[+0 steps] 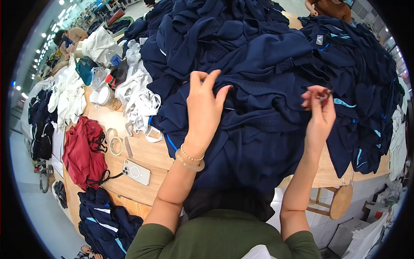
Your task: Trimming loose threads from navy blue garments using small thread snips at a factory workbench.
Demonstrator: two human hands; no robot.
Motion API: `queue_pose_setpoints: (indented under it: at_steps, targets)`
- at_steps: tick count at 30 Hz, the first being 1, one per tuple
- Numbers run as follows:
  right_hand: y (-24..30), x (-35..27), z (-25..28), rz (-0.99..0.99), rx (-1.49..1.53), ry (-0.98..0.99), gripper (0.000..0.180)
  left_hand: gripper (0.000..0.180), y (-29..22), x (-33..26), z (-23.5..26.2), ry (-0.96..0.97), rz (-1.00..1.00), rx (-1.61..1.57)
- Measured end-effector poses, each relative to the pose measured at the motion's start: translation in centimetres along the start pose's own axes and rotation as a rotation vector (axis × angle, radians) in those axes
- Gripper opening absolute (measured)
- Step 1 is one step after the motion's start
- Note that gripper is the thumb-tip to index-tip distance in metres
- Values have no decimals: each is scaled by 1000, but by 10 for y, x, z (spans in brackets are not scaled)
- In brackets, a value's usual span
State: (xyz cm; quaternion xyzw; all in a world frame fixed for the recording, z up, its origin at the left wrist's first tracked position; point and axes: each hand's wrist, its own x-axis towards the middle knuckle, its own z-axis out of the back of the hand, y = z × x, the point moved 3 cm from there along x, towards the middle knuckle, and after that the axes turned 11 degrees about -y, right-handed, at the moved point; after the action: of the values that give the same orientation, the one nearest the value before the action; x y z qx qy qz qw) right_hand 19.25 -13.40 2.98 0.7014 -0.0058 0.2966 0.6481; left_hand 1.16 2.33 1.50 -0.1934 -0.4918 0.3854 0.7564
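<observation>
See left hand (202,99) with fingers loosely bent and thumb apart, over a crumpled navy-blue fabric garment (258,146) at the near side of a large navy-blue cloth heap (224,39). See right hand (320,103) bunched near the heap's right front, perhaps pinching something small, though too blurred to tell. Could snag the thin beaded bracelet (189,156) in loose folds, if dragged across; could pull neighbouring layers along, from such tangling. Note smooth, matte cloth with puckered, gathered bands; soft white strappy fabric (142,103) left of the heap; wrinkled red cloth (86,149) farther left; flat, pale wooden tabletop (159,157) beneath the heap.
</observation>
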Motion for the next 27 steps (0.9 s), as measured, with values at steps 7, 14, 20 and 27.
queue_pose_setpoints:
  at_steps: [7, 14, 20, 27]
  targets:
    - [-1, -12, -32, -176, 44, 308, 12, 4, 15, -7, -10, -130, -61, -171]
    - [12, -13, -44, -540, 230, 447, 13, 6, 19, -36, -13, -173, 7, -333]
    - [19, -9, -59, -485, 85, 601, 18, 8, 15, -37, -10, -111, -10, -331]
    - [14, -5, -78, -374, -122, 611, 22, 6, 11, -36, -9, -100, -5, -318]
